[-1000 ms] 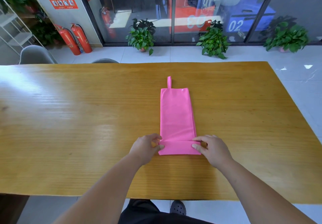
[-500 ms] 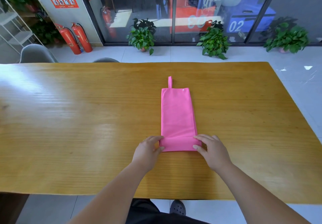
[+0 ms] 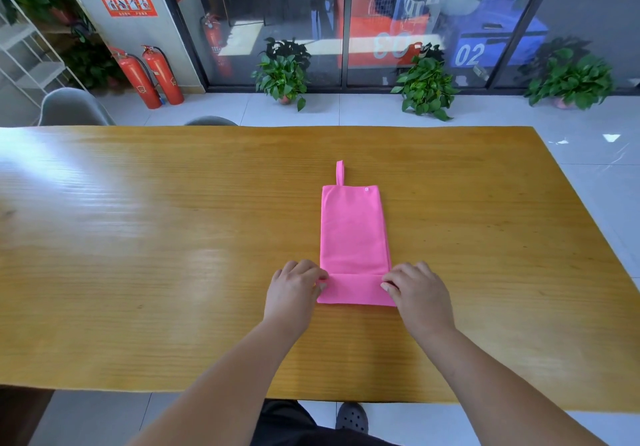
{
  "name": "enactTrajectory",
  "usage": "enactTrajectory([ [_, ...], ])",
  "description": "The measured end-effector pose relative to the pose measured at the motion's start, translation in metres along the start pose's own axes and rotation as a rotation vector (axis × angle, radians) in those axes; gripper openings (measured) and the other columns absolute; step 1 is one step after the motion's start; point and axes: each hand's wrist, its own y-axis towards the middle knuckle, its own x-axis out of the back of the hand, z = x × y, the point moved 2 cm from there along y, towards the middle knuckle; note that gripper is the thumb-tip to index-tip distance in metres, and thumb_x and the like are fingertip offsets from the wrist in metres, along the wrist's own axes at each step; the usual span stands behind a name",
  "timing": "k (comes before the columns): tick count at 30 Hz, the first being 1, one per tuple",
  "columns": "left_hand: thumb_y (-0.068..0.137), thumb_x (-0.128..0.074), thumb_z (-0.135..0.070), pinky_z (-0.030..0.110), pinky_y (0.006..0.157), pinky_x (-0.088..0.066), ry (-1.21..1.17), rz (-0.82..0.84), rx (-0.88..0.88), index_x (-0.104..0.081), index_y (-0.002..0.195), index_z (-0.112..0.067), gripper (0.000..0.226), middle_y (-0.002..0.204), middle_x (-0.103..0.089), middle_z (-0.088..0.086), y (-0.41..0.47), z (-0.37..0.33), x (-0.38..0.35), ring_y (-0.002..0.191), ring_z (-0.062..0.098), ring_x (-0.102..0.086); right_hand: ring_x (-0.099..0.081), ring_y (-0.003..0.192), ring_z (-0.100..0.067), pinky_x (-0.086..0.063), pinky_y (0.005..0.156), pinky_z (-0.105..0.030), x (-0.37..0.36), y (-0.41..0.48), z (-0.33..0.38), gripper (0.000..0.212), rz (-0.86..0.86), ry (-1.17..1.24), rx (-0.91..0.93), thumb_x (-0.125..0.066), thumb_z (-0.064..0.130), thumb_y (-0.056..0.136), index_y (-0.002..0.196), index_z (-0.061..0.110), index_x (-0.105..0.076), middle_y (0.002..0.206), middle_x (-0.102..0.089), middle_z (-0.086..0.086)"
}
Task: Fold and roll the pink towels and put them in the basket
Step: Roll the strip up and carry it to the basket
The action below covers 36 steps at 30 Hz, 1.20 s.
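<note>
A pink towel (image 3: 353, 230) lies folded into a long narrow strip on the wooden table (image 3: 173, 255), its hanging loop pointing away from me. Its near end is turned over into a short flat fold. My left hand (image 3: 294, 289) pinches the left edge of that fold with curled fingers. My right hand (image 3: 415, 289) pinches the right edge the same way. No basket is in view.
The table's far edge runs in front of a grey chair (image 3: 72, 107) and a second chair back (image 3: 211, 120). Potted plants (image 3: 284, 74) and red fire extinguishers (image 3: 162, 74) stand on the tiled floor beyond. My shoe (image 3: 351, 416) shows under the near edge.
Both hands have shifted slightly away from me along the towel, and the folded near end has been turned over once more, shortening the flat strip.
</note>
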Motion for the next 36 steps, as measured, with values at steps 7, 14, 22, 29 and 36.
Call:
enactTrajectory([
  [7,0.096,-0.073,-0.047,0.033,0.099,-0.046,0.022,0.035,0.001,-0.064,0.140,-0.036,0.047,0.137,-0.061,-0.022,-0.014,0.003,-0.004,0.121,0.011,-0.055,-0.059,0.110,-0.016,-0.056,0.083,-0.036,-0.006,-0.016,-0.007,0.052,0.078,-0.079,0.091,-0.072,0.054,0.094,0.138,0.027,-0.068,0.137,-0.063,0.017],
  [14,0.099,-0.069,-0.052,0.029,0.080,-0.047,-0.204,0.300,0.222,-0.066,0.137,-0.040,0.040,0.119,-0.068,-0.014,0.014,0.014,0.006,0.098,0.013,-0.064,-0.041,0.146,-0.019,-0.046,0.111,-0.039,0.007,0.012,-0.014,0.055,0.381,0.228,-0.116,-0.063,0.060,0.098,0.150,0.044,-0.055,0.149,-0.053,0.023],
  [22,0.096,-0.074,-0.049,0.028,0.078,-0.046,-0.278,0.190,0.184,-0.071,0.118,-0.042,0.023,0.121,-0.060,-0.025,0.012,0.016,0.008,0.100,0.006,-0.059,-0.051,0.126,-0.015,-0.049,0.093,-0.036,0.008,0.011,-0.020,0.044,0.378,0.305,-0.140,-0.067,0.064,0.094,0.133,0.044,-0.067,0.107,-0.051,0.034],
  [29,0.102,-0.067,-0.039,0.034,0.079,-0.048,0.082,-0.102,-0.055,-0.078,0.108,-0.035,0.013,0.110,-0.070,-0.019,-0.012,0.003,-0.005,0.098,0.015,-0.063,-0.056,0.106,-0.011,-0.054,0.087,-0.033,-0.001,-0.016,-0.003,0.038,0.028,0.069,0.092,-0.067,0.051,0.098,0.129,0.030,-0.073,0.129,-0.065,0.022],
  [36,0.097,-0.070,-0.053,0.032,0.103,-0.043,-0.030,0.103,0.050,-0.062,0.143,-0.039,0.049,0.141,-0.061,-0.023,-0.013,0.009,0.003,0.122,0.009,-0.056,-0.053,0.113,-0.009,-0.050,0.091,-0.027,0.003,-0.006,-0.006,0.051,0.137,0.119,0.025,-0.073,0.051,0.093,0.141,0.034,-0.066,0.136,-0.063,0.024],
])
